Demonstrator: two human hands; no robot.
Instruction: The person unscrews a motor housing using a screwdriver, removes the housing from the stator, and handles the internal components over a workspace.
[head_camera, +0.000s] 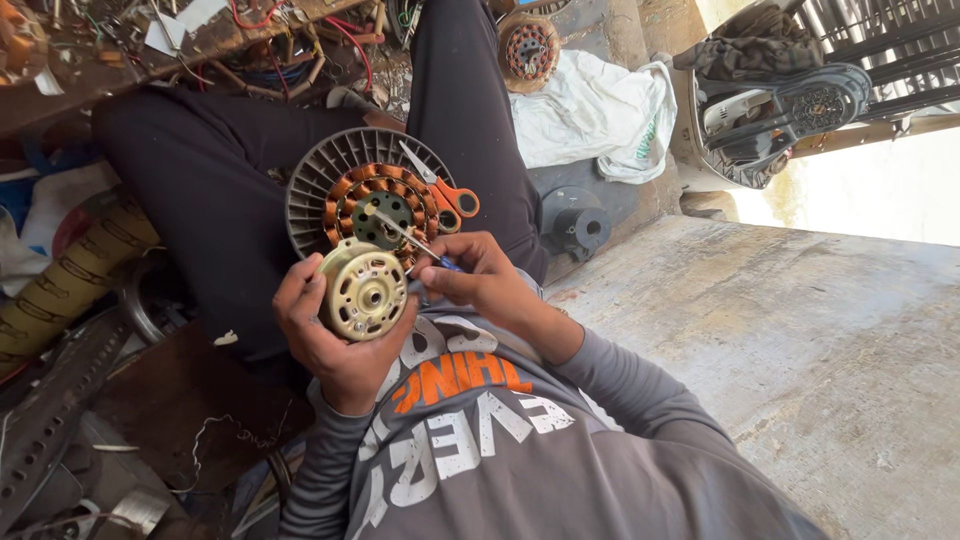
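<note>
Up close, left hand (335, 335) gripping round motor cap (362, 290) face-up, right hand (478, 280) pinching screwdriver (405, 235), tip slanting up-left.

Grey long-sleeved shirt with white and orange lettering, black trousers, bare hands

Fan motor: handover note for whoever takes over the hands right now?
Left hand: grips the round gold-coloured motor cover, held up over the lap.
Right hand: pinches a small screwdriver, its tip over the stator's hub.
Stator: copper windings in a grey finned housing, resting on the lap. Orange-handled scissors lie on its rim.
Done: cover is off, windings exposed.
Left: cover and stator are still apart.
</note>
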